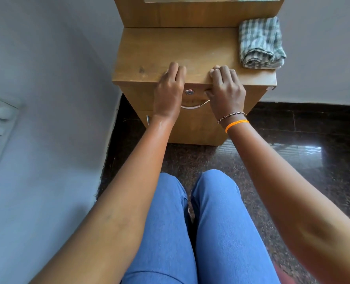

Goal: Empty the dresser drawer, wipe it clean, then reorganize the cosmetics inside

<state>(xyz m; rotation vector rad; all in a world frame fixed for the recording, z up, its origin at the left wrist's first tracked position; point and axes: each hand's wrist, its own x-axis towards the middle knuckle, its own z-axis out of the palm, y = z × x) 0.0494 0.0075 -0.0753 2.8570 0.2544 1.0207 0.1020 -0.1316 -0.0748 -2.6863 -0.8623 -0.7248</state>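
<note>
The dresser (pixel 170 52) stands against the wall, its drawer (pixel 227 103) shut just under the front edge of the top. I judge that drawer a stiff wooden box, fairly heavy if full of cosmetics, which are out of sight inside. It should slide straight if I pull from the middle by the metal handle (pixel 194 106), a curved bar below the lock (pixel 189 92). My left hand (pixel 169 89) and right hand (pixel 226 89) both rest on the front edge of the top, fingers curled loosely over it, holding nothing. The handle lies between my wrists, not yet taken. A folded checked cloth (pixel 260 44) sits at the top's right edge, soft and light, ready for wiping. My knees (pixel 190 201) are close in front and may limit the drawer's travel.
</note>
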